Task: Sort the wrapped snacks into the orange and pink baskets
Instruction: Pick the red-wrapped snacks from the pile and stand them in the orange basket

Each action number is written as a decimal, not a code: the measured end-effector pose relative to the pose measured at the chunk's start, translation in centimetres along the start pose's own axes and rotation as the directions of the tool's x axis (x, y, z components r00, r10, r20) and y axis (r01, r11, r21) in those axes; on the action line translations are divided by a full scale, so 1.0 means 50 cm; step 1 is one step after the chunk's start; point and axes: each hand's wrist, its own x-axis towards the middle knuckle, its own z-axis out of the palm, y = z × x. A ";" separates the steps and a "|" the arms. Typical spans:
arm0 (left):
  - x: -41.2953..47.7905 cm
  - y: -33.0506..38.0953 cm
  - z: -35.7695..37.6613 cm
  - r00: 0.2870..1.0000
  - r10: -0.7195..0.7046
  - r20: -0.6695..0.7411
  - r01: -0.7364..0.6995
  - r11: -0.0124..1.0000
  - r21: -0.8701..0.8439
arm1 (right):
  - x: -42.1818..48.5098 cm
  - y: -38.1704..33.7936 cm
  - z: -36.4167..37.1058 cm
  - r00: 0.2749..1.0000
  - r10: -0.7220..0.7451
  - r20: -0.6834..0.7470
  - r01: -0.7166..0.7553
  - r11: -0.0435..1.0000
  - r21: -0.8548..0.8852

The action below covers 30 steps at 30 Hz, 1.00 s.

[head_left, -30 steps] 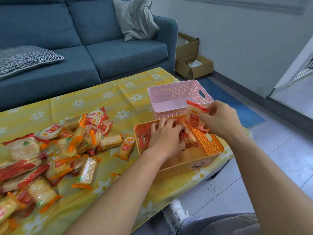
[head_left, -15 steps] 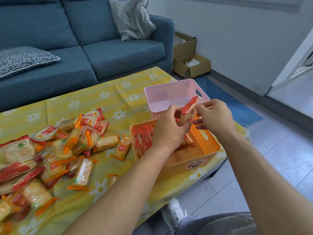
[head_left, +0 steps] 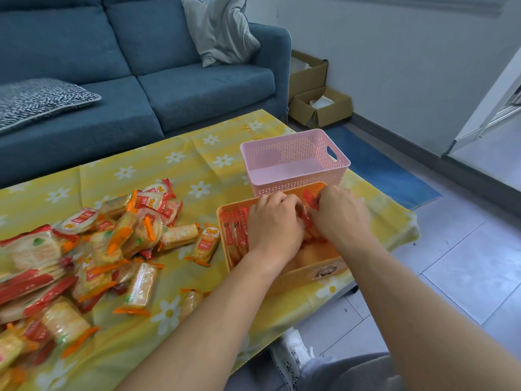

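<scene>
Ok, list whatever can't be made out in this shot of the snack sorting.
Head view: whether the left hand or right hand grips a snack; their own backs hide the fingers.
Head view: the middle of the orange basket, covered by both hands.
Head view: the snack pile, cut off by the left edge.
Head view: wrapper print, too small and blurred.

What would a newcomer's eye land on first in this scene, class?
First, the left hand and right hand reaching into the orange basket among red packets at the table's right end. Next, the pile of wrapped snacks sprawled over the yellow cloth to the left. The pink basket behind looks empty.
</scene>
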 end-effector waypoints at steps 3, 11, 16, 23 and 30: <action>-0.007 -0.015 -0.005 0.995 0.026 0.091 -0.015 0.993 -0.114 | 0.000 -0.004 0.005 0.994 -0.046 0.097 0.044 0.999 0.022; -0.056 -0.095 -0.115 1.000 -0.005 -0.003 0.004 0.986 -0.165 | -0.029 -0.128 -0.051 0.979 -0.203 -0.028 0.205 0.970 0.132; -0.145 -0.244 -0.223 0.978 -0.208 -0.006 0.208 0.978 -0.018 | -0.099 -0.278 -0.026 0.863 -0.463 0.201 0.367 0.849 0.380; -0.299 -0.433 -0.360 0.865 -0.495 -0.084 0.502 0.854 0.138 | -0.170 -0.437 0.043 0.732 -0.567 0.378 0.443 0.817 0.368; -0.310 -0.536 -0.397 0.800 -0.577 -0.162 0.586 0.810 0.012 | -0.165 -0.536 0.103 0.872 -0.384 0.304 0.270 0.895 0.356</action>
